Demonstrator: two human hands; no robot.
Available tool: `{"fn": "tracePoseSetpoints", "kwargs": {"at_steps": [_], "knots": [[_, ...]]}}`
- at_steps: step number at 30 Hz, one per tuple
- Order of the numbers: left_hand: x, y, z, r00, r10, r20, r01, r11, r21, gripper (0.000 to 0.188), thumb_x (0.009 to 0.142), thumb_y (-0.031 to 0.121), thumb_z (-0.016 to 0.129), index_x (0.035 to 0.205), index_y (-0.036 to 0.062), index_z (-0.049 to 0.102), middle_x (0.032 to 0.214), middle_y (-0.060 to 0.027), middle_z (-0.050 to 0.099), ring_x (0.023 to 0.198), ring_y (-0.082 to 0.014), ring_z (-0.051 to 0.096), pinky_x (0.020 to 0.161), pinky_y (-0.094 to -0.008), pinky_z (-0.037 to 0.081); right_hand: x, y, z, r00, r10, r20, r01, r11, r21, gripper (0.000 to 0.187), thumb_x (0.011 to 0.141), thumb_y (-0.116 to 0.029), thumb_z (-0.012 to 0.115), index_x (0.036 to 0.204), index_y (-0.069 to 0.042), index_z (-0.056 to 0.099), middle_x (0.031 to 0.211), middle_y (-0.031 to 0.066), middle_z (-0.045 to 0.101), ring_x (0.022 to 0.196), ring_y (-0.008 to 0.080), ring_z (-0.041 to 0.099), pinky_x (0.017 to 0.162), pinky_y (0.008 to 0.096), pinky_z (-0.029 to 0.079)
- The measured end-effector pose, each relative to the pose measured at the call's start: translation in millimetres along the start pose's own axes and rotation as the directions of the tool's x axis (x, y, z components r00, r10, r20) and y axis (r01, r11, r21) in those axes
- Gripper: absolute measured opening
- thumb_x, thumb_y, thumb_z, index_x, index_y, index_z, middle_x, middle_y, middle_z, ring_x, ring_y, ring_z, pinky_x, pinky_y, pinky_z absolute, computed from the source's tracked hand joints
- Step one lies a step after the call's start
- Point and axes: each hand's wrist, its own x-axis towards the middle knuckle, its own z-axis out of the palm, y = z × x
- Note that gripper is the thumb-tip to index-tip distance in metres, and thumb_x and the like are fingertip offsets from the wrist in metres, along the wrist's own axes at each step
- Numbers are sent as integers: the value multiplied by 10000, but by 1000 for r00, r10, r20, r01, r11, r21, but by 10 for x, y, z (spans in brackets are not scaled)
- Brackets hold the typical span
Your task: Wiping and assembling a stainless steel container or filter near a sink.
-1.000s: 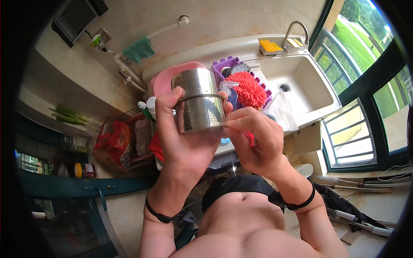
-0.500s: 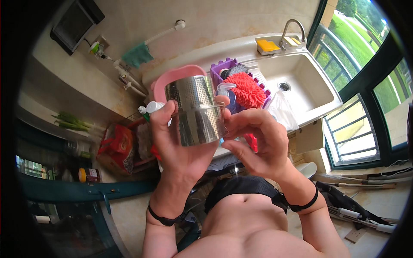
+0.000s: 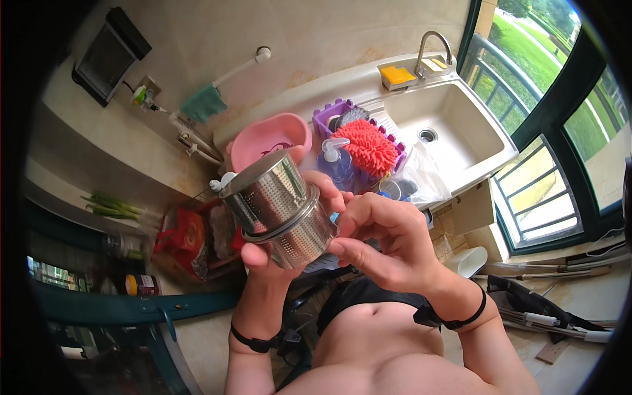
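A shiny perforated metal strainer basket [image 3: 266, 201], a cylinder with a rim around its middle, is tilted in front of me with its solid-looking flat end toward the upper left. My left hand [image 3: 271, 271] is wrapped round it from below and behind, thumb on the near side and fingers showing past the far side. My right hand [image 3: 398, 253] is closed in a pinch at the strainer's right lower edge, thumb and index finger against a small piece of metal there. What exactly lies between those fingertips is partly hidden.
Beyond my hands are a pink basin [image 3: 276, 131], a purple basket [image 3: 326, 118], a red chenille mitt [image 3: 365, 145] and a pump bottle [image 3: 336, 168]. The white sink [image 3: 474, 125] with its faucet [image 3: 434, 36] lies to the right, a clear plastic bag [image 3: 424, 174] at its edge.
The strainer has turned from nearly upright to tilted, its top leaning left, and sits lower. My left hand has rolled with it; my right hand stays pinched at its edge.
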Motion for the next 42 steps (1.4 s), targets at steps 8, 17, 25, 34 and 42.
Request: {"fn": "tracePoseSetpoints", "kwargs": {"at_steps": [8,17,25,34,42], "knots": [[-3,21,-31,995,20,101,-26,998,55,1086,708,410,903,1532,12,317,1161,-183,581,1125,-272,607,1188,-496,373,11,-154,-10,939,345,17,-333,892,305,177,1000,-147,679,955,2,596,820,18,632,640,55,599,543,216,484],[7,105,92,998,-20,-57,28,989,142,1082,690,498,901,1506,52,347,1168,-131,562,1091,-245,583,1155,-487,395,76,-157,9,922,385,35,-373,862,344,163,1005,-147,673,971,-6,597,801,24,624,613,59,598,522,218,489],[-17,100,75,991,-42,-128,49,998,49,1184,697,773,783,1534,64,337,1225,-136,525,1105,-253,543,1033,-385,441,143,-174,17,922,384,41,-365,832,417,212,1008,-208,661,992,-8,593,821,3,616,643,53,585,531,233,505],[-56,222,121,975,-117,-188,143,980,136,1090,815,604,788,1569,5,278,1399,-236,477,1241,-310,542,1082,-442,451,145,-96,-55,894,446,51,-394,724,566,204,1020,-209,642,1092,-25,591,891,39,647,735,108,651,594,274,580],[8,254,112,975,-124,-185,154,976,156,1036,739,463,855,1521,4,354,1284,-221,542,1198,-302,577,1048,-426,493,169,-62,-79,919,394,4,-356,828,434,145,992,-104,674,1084,-15,605,900,11,633,664,48,560,525,219,450]]}}
